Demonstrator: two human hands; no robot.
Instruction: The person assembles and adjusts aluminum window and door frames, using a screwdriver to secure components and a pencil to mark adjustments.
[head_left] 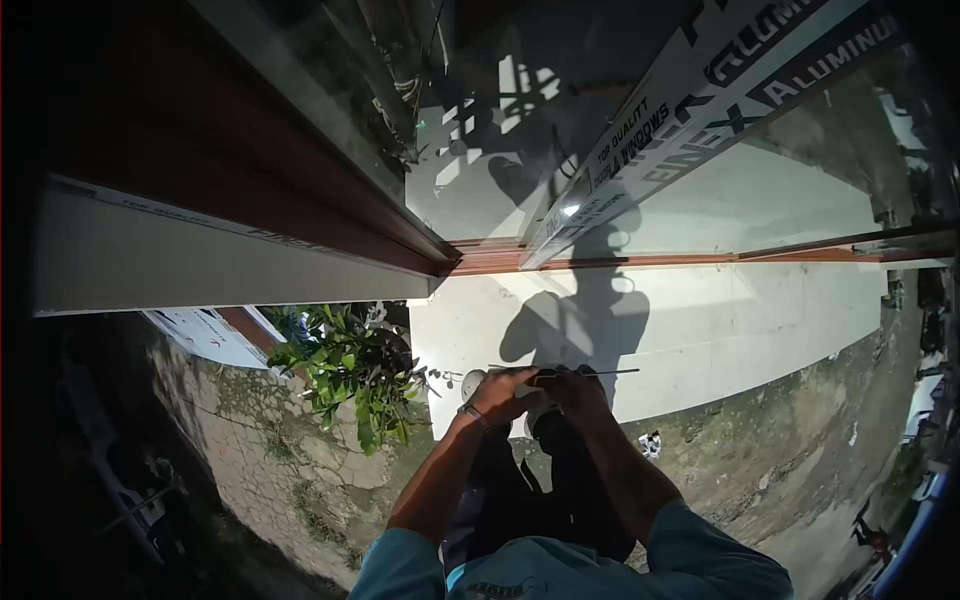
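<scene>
A thin dark rod [622,371] lies crosswise in front of my body, its bare end sticking out to the right past my right hand. My left hand [503,394], with a band on the wrist, is closed at the rod's left part. Close beside it, my right hand [578,392] is closed around the middle part. My fingers cover much of the rod, and its exact kind cannot be made out. Below and beyond the hands is a pale ledge [700,330], on which my shadow falls.
A brown window frame [650,261] with glass borders the ledge ahead. A post wrapped in printed film [640,160] rises from it. On the left are a pale wall panel [230,255] and a leafy plant [350,370]. Cracked ground [270,450] lies far below.
</scene>
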